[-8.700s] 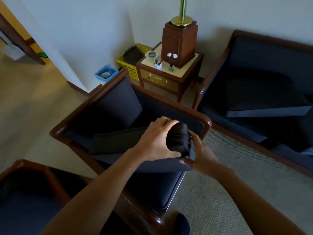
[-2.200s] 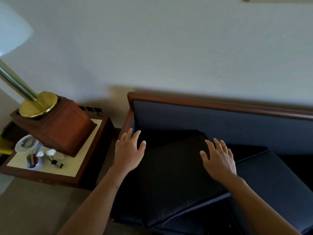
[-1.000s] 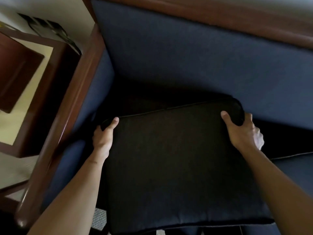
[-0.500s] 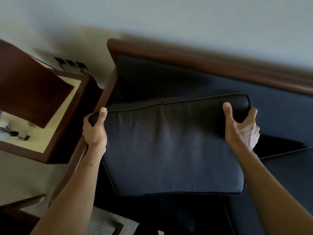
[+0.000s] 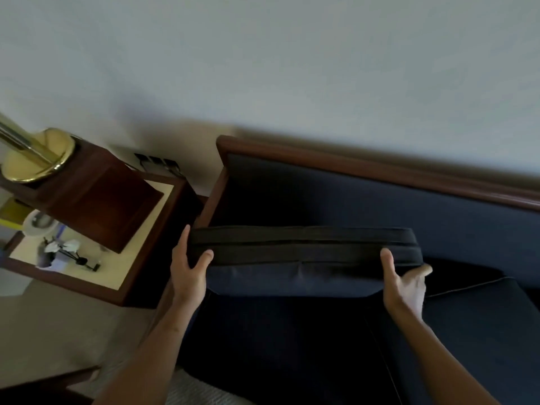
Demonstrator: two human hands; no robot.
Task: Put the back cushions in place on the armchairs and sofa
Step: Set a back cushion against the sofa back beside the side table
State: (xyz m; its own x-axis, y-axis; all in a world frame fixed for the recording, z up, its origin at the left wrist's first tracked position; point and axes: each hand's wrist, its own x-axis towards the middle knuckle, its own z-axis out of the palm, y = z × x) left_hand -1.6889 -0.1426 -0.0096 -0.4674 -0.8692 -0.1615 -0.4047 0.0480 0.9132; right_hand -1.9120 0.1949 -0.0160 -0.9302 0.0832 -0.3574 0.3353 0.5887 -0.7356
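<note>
Two hands [image 5: 295, 280] on boxy fabric cushion [image 5: 304, 252]

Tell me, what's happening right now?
Left hand and right hand grip the cushion ends. Cushion raised before the sofa back, not yet seated. Nothing in the way.

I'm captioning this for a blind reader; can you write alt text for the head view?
Two bare hands, left hand and right hand, grip the ends of a dark cushion in front of a sofa backrest. A side table with a lamp stands left.

Both arms outstretched, left grip [image 5: 187, 273] and right grip [image 5: 404, 283] clamped, thumbs uppermost.
</note>
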